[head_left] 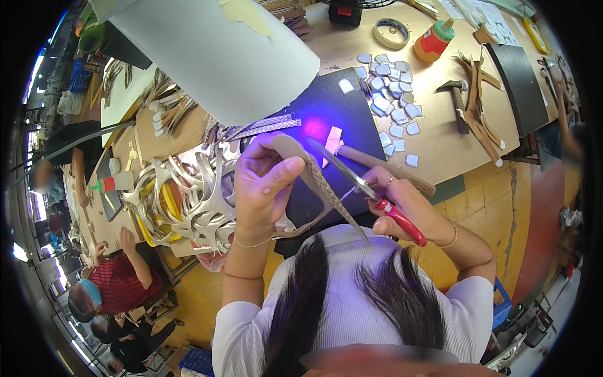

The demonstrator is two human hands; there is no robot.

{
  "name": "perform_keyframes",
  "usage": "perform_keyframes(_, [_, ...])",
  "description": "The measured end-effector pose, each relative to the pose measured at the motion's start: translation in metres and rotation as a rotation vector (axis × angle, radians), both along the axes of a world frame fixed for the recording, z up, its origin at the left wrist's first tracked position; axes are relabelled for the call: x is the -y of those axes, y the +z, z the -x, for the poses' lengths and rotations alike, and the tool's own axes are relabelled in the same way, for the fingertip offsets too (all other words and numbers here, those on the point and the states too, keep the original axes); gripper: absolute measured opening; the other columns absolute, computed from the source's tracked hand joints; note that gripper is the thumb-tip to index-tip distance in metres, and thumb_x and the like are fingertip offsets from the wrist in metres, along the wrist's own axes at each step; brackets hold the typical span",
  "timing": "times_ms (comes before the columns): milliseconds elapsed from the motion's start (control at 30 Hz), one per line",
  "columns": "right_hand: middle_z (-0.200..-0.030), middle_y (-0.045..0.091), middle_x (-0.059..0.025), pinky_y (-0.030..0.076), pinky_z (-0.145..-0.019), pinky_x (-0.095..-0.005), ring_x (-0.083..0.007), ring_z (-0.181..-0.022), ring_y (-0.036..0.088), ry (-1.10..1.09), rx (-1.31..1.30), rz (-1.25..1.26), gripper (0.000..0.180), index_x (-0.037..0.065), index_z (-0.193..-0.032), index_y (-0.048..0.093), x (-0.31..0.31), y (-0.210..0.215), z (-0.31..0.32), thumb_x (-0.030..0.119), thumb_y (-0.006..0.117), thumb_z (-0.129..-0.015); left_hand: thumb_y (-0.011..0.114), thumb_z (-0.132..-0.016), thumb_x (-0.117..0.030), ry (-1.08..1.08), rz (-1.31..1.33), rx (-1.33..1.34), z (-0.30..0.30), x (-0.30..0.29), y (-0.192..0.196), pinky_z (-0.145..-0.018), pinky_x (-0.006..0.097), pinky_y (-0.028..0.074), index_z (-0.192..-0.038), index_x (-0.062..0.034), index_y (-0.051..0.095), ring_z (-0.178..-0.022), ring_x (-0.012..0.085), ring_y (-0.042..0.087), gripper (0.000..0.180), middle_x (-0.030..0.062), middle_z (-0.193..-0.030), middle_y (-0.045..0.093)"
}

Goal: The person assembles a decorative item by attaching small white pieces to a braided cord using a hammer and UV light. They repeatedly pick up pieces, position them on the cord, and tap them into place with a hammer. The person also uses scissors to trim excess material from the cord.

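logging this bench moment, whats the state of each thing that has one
left hand: closed on the braided strap, lifted off the table
braided strap: held up, curved
right hand: gripping the scissors
scissors: red handles, blades at the strap, open or shut unclear
glue bottle: lying tilted, cap on
hammer: lying flat, untouched
tape roll: lying flat

- The one camera sits on the person's head and looks down, very close to both hands.
- Its round edges bend, so far things look blurry, maybe tilted.
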State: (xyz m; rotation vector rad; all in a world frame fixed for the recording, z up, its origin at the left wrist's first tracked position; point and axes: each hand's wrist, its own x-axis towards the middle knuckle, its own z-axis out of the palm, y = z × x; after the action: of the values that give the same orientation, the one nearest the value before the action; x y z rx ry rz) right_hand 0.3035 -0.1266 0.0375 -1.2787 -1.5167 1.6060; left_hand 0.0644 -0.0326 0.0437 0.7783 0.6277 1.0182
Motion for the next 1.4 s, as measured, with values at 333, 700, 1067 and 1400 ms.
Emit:
perform_keyframes(333, [-0.096, 0.059, -0.0022, 0.051, -0.082, -0.0277, -0.0107, -0.087, 0.059, -0.536, -0.503, -0.122, 0.065, 0.005, -0.13, 0.048, -0.016, 0.002, 0.011, 0.006, 0.086, -0.078, 0.074, -0.085, 0.006, 0.011, -0.045, -0.118, -0.039, 0.02, 0.009, -0.081, 0.028, 0.056, -0.118, 0.0021, 0.057, -0.092, 0.0175, 0.068, 0.037, 0.0119, -0.105, 0.066])
perform_keyframes(700, [-0.089, 0.063, -0.003, 0.047, -0.067, -0.0196, -0.0076, -0.078, 0.059, -0.664, -0.438, -0.205, 0.054, 0.004, -0.124, 0.051, -0.044, 0.024, 0.013, 0.005, 0.083, -0.08, 0.074, -0.086, 0.004, -0.055, -0.242, -0.29, -0.061, 0.021, 0.022, -0.067, 0.023, 0.055, -0.134, -0.0044, 0.039, -0.077, 0.0121, 0.066, 0.06, 0.0077, -0.086, 0.063])
perform_keyframes(1067, [-0.081, 0.062, -0.0025, 0.047, -0.062, -0.0221, -0.0087, -0.069, 0.057, -0.903, 0.008, -0.465, 0.052, 0.002, -0.12, 0.052, -0.04, -0.015, -0.044, 0.008, 0.085, -0.08, 0.065, -0.09, 0.01, 0.049, -0.3, -0.299, -0.051, 0.015, 0.02, -0.068, 0.023, 0.052, -0.144, -0.0072, 0.035, -0.072, 0.0111, 0.062, 0.064, 0.0049, -0.084, 0.061])
perform_keyframes(1400, [-0.099, 0.07, -0.0182, 0.053, -0.08, -0.0386, -0.033, -0.089, 0.068, -0.752, 1.173, -0.118, 0.053, 0.0, -0.12, 0.056, 0.011, -0.11, -0.121, 0.017, 0.084, -0.078, 0.055, -0.098, 0.003, 0.027, -0.154, -0.101, -0.059, 0.005, 0.019, -0.081, 0.039, 0.064, -0.154, -0.0082, 0.023, -0.092, 0.0274, 0.071, 0.065, 0.0097, -0.096, 0.059])
